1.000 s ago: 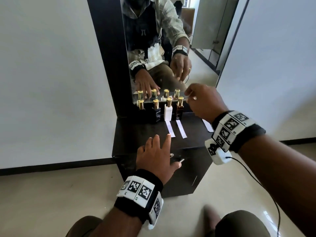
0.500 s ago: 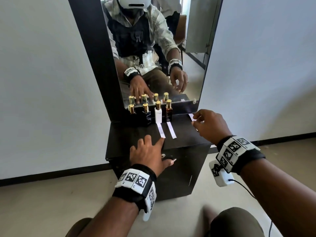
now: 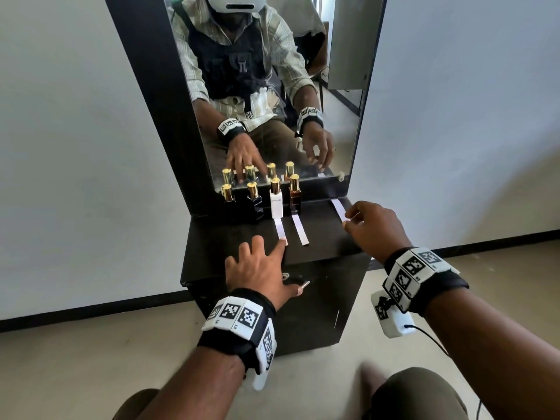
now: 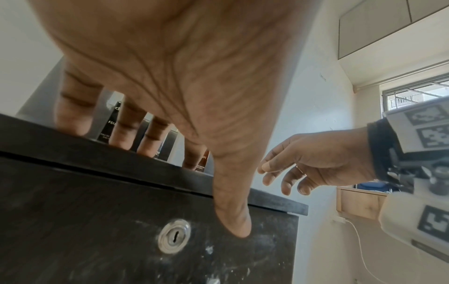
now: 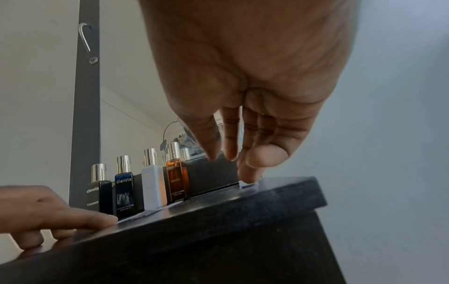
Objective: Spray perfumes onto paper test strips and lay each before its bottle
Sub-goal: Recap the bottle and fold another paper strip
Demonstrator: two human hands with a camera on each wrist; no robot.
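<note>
Four gold-capped perfume bottles stand in a row at the mirror's foot: black (image 3: 228, 194), dark blue (image 3: 255, 206), white (image 3: 276, 203) and amber (image 3: 295, 200). One white paper strip (image 3: 280, 228) lies before the white bottle and another (image 3: 300, 233) before the amber one. My left hand (image 3: 260, 265) lies flat on the black cabinet top (image 3: 218, 237), its index tip touching the near end of the white bottle's strip. A third strip (image 3: 338, 209) lies at the right. My right hand (image 3: 372, 228) reaches down to it, a fingertip pressing its near end (image 5: 248, 185).
A tall mirror (image 3: 272, 86) backs the cabinet and reflects the person and the bottles. The cabinet front has a lock (image 4: 174, 235) with a key (image 3: 304, 284) sticking out. White walls stand on both sides, with tiled floor below.
My right hand has dropped from beside the amber bottle down to the strip at the right. The left hand has stayed flat on the cabinet top.
</note>
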